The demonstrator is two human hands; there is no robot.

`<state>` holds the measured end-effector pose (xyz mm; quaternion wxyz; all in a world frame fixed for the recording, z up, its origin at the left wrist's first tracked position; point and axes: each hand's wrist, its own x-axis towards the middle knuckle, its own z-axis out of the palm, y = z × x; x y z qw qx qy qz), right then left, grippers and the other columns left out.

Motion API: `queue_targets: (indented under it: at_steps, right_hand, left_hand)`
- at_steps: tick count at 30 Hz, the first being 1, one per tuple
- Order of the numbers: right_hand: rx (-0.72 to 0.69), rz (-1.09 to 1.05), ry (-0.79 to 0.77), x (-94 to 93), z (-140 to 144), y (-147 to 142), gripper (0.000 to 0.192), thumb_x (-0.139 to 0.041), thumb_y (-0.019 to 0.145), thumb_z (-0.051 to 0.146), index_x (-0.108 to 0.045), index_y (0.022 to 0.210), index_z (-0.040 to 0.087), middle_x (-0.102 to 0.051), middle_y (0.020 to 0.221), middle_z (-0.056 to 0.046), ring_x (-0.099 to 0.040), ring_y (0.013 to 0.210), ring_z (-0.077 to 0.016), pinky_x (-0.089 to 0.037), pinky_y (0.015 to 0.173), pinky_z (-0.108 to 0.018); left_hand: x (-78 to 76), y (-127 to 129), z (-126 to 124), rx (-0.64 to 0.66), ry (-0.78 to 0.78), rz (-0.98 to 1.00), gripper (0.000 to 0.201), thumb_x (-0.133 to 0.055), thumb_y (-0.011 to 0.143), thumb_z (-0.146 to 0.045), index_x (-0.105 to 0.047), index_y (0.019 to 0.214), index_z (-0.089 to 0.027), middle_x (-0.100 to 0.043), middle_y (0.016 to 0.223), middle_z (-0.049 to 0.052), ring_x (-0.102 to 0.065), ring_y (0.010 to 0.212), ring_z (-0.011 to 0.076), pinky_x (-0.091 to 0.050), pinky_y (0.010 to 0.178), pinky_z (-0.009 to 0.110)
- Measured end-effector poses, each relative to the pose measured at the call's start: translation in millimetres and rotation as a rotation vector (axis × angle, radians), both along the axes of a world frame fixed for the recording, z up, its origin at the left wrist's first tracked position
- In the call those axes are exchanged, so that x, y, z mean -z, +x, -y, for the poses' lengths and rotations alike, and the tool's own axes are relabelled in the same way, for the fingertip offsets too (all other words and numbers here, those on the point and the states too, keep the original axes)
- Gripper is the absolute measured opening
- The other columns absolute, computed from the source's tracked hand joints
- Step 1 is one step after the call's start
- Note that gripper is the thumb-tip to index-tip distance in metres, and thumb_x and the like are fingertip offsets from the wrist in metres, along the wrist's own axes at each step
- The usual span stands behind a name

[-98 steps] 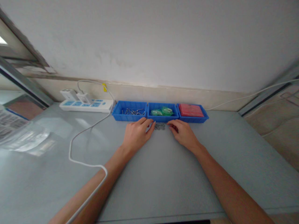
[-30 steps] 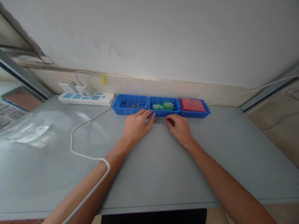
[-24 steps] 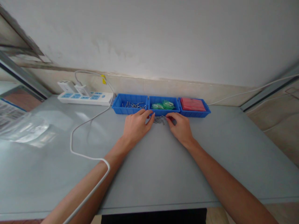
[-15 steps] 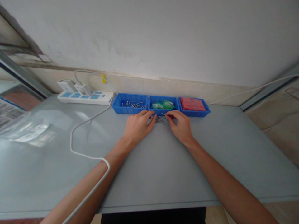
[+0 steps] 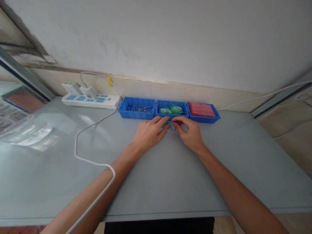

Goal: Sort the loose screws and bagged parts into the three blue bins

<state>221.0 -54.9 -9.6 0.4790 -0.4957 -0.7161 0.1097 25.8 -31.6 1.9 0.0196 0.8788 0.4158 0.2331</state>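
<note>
A grey table [image 5: 170,182] spreads beneath both hands. Just beyond the grip stands a row of blue bins [image 5: 173,116] (red packets [image 5: 201,109] in the right one, green packets [image 5: 176,109] in the middle, loose screws [image 5: 140,109] in the left). The left hand [image 5: 149,132] has thumb and forefinger spread around a small screw pile [image 5: 165,124]. Just right of it, the right hand [image 5: 191,134] pinches one slim screw [image 5: 170,121] between its fingertips

Power strip [image 5: 94,103], apparently plastic bag [image 5: 26,129]

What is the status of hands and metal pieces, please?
Left hand, right hand at metal pieces; grips unclear. Pieces bunched between them. White cable crosses left forearm.
</note>
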Motion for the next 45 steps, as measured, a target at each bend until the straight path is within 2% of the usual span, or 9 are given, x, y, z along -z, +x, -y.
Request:
queue_targets:
  at_steps: [8, 10, 13, 15, 17, 20, 28, 36, 45]
  right_hand:
    - [-0.115, -0.215, -0.099, 9.0, -3.6, -2.5, 0.015, -0.065, 0.092, 0.028, -0.07, 0.105, 0.023, -0.078, 0.103, -0.005, -0.075, 0.094, -0.0209, -0.061, 0.09, -0.036]
    - [-0.059, -0.169, -0.111, 9.7, -3.7, -0.3, 0.019, -0.066, 0.092, 0.029, -0.069, 0.11, 0.023, -0.077, 0.106, -0.007, -0.075, 0.093, -0.0212, -0.061, 0.089, -0.037]
    - [0.069, 0.076, -0.083, 11.4, -3.6, 5.9, 0.02, -0.07, 0.09, 0.029, -0.071, 0.108, 0.022, -0.077, 0.103, -0.008, -0.072, 0.089, -0.0233, -0.059, 0.088, -0.041]
    - [0.093, 0.226, -0.081, 13.8, -4.0, 10.1, 0.015, -0.072, 0.088, 0.027, -0.073, 0.101, 0.021, -0.076, 0.097, -0.008, -0.07, 0.088, -0.0244, -0.057, 0.086, -0.041]
    - [0.081, 0.272, -0.109, 16.9, -5.1, 12.6, 0.009, -0.069, 0.088, 0.022, -0.073, 0.096, 0.02, -0.075, 0.09, -0.007, -0.069, 0.083, -0.0231, -0.056, 0.081, -0.039]
    - [0.065, 0.258, -0.135, 20.7, -7.3, 12.8, 0.011, -0.062, 0.09, 0.015, -0.072, 0.093, 0.02, -0.074, 0.085, -0.005, -0.068, 0.078, -0.0207, -0.055, 0.077, -0.035]
    - [0.056, 0.252, -0.132, 21.3, -10.1, 7.2, 0.026, -0.056, 0.088, 0.007, -0.071, 0.105, 0.019, -0.072, 0.094, -0.008, -0.068, 0.088, -0.0227, -0.054, 0.085, -0.036]
    - [0.023, 0.19, -0.126, 20.8, -13.7, 4.9, 0.035, -0.054, 0.084, 0.001, -0.071, 0.108, 0.02, -0.07, 0.093, -0.007, -0.067, 0.089, -0.0217, -0.055, 0.086, -0.036]
    - [-0.006, 0.18, -0.105, 17.9, -10.6, 8.5, 0.025, -0.06, 0.086, 0.004, -0.071, 0.101, 0.02, -0.071, 0.101, -0.007, -0.069, 0.084, -0.0197, -0.057, 0.084, -0.035]
  left_hand:
    - [2.3, -4.3, -5.0, 0.047, 0.036, -0.03, 0.035, -0.043, 0.107, -0.036, -0.074, 0.113, -0.022, -0.075, 0.109, 0.006, -0.072, 0.09, 0.0191, -0.051, 0.074, 0.027]
    - [0.2, -9.1, -10.0, -0.031, 0.058, 0.009, 0.034, -0.044, 0.107, -0.037, -0.075, 0.111, -0.023, -0.075, 0.108, 0.007, -0.071, 0.089, 0.0187, -0.05, 0.073, 0.027]
    - [-3.1, -20.7, -20.5, -0.255, 0.09, 0.101, 0.034, -0.046, 0.106, -0.038, -0.075, 0.113, -0.023, -0.075, 0.106, 0.007, -0.07, 0.088, 0.0192, -0.05, 0.074, 0.027]
    - [-4.0, -28.3, -26.3, -0.366, 0.084, 0.14, 0.033, -0.048, 0.104, -0.039, -0.076, 0.114, -0.022, -0.075, 0.104, 0.007, -0.07, 0.087, 0.0202, -0.049, 0.074, 0.028]
    - [-3.5, -32.0, -28.9, -0.403, 0.07, 0.164, 0.033, -0.05, 0.103, -0.039, -0.076, 0.115, -0.021, -0.076, 0.1, 0.006, -0.07, 0.086, 0.0212, -0.049, 0.074, 0.029]
    - [-1.3, -27.6, -25.6, -0.366, 0.061, 0.185, 0.033, -0.051, 0.103, -0.04, -0.074, 0.118, -0.022, -0.076, 0.098, 0.005, -0.07, 0.081, 0.0199, -0.048, 0.072, 0.029]
    - [0.4, -4.0, -6.7, -0.202, 0.033, 0.119, 0.03, -0.051, 0.102, -0.036, -0.075, 0.114, -0.023, -0.077, 0.097, 0.005, -0.064, 0.065, 0.0147, -0.044, 0.062, 0.027]
    - [-1.2, -3.7, -4.8, -0.178, 0.053, 0.122, 0.03, -0.05, 0.103, -0.035, -0.075, 0.113, -0.023, -0.076, 0.094, 0.004, -0.062, 0.062, 0.0141, -0.041, 0.059, 0.027]
    - [-0.2, -1.5, -1.9, -0.171, 0.039, 0.109, 0.03, -0.049, 0.103, -0.035, -0.075, 0.112, -0.023, -0.077, 0.096, 0.004, -0.062, 0.061, 0.0132, -0.043, 0.059, 0.027]
